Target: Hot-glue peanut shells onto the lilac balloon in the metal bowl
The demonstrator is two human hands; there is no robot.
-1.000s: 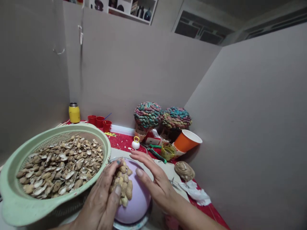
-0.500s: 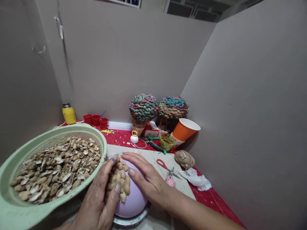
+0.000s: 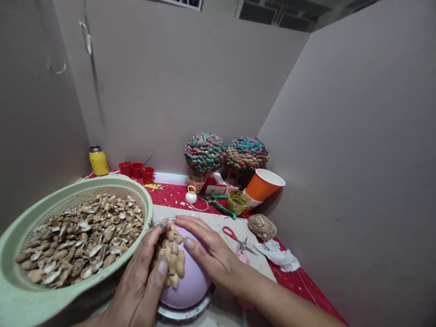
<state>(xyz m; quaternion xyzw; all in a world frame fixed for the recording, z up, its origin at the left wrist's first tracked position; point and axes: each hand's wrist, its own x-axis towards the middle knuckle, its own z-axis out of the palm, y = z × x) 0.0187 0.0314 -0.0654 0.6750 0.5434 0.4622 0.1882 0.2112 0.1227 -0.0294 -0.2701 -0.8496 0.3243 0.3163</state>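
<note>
L hand (image 3: 138, 272) cupped over peanut shells (image 3: 173, 262) on L side of lilac balloon (image 3: 194, 286); R hand (image 3: 218, 259) lies on its R side. Each grip loose, thumb & fingers apart. Balloon's in silver-rimmed dish (image 3: 185, 314), R of green colander (image 3: 34, 304).

I see three smooth grey walls boxing in the bench (image 3: 296, 286), its red cover flecked with white: left wall (image 3: 27, 118), back wall (image 3: 177, 91), right wall (image 3: 354, 172). Thin white hook (image 3: 56, 70) on the left; a cord (image 3: 93, 81) hangs near that corner. Above the back wall, I catch a white frame's lower edge (image 3: 185, 4) and dark panes (image 3: 257, 12), window or cabinet, can't tell. Light dim, fairly even; upper right darkest.
</note>
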